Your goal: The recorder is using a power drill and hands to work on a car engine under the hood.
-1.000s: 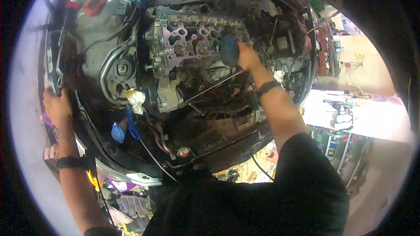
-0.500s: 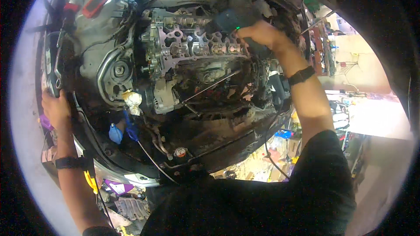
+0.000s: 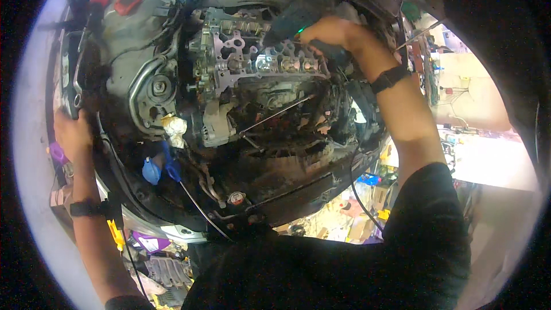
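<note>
Centrally, an exposed cylinder head (image 3: 245,73) lies in the far half of the engine bay, its row of openings running from left to right. Right hand (image 3: 330,32): closed around the grip of a dark power tool (image 3: 291,23), which bears a small green light and stands over the right part of the cylinder head, its nose pointing left and nearward; blur hides whether the nose touches metal. Left hand (image 3: 73,133): at the bay's left edge, fingers bent, beside the ring end of a wrench (image 3: 78,89); whether it grasps anything cannot be told. Nearer than the cylinder head, a slender metal bar (image 3: 276,116) lies aslant. To the left are a crumpled pale wad (image 3: 174,130) and, nearer, a blue cap (image 3: 151,171). Far left: a red object (image 3: 131,0).
</note>
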`<state>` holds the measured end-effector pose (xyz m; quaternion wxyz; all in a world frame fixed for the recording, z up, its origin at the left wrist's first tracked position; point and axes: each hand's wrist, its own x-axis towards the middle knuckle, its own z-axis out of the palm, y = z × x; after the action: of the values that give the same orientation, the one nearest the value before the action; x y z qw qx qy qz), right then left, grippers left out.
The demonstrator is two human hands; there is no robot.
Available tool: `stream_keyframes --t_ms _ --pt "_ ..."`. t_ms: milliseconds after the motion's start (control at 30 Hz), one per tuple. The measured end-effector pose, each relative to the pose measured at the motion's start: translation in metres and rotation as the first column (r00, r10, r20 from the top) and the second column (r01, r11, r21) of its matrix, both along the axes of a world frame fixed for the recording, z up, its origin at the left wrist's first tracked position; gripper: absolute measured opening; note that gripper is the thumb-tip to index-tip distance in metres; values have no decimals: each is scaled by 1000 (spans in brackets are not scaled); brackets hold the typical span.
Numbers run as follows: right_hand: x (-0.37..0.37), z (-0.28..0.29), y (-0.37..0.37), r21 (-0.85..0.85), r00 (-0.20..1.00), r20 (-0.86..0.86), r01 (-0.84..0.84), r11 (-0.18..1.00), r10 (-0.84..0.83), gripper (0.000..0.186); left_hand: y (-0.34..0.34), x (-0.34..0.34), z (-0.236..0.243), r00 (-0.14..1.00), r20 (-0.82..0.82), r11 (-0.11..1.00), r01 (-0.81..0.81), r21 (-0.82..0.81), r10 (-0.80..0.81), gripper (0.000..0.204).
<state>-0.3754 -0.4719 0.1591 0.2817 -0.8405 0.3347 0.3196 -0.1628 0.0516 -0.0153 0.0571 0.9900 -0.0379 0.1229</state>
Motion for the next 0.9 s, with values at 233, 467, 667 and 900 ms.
stream_keyframes --t_ms 233,467,667,900 --pt "3 -6 3 -103 996 53 -71 992 77 25 -6 1 7 994 -95 998 -64 -8 63 62" --pt "0 -14 -2 -195 996 23 -74 978 80 31 -13 -4 15 995 -96 998 -45 -45 40 64" --pt "-6 -18 -11 -44 997 32 -69 997 70 28 -3 4 4 997 -65 997 38 -71 -42 61" --pt "-3 -11 1 -160 996 -8 -94 983 94 32 -5 6 5 995 -94 997 37 -67 -43 58"
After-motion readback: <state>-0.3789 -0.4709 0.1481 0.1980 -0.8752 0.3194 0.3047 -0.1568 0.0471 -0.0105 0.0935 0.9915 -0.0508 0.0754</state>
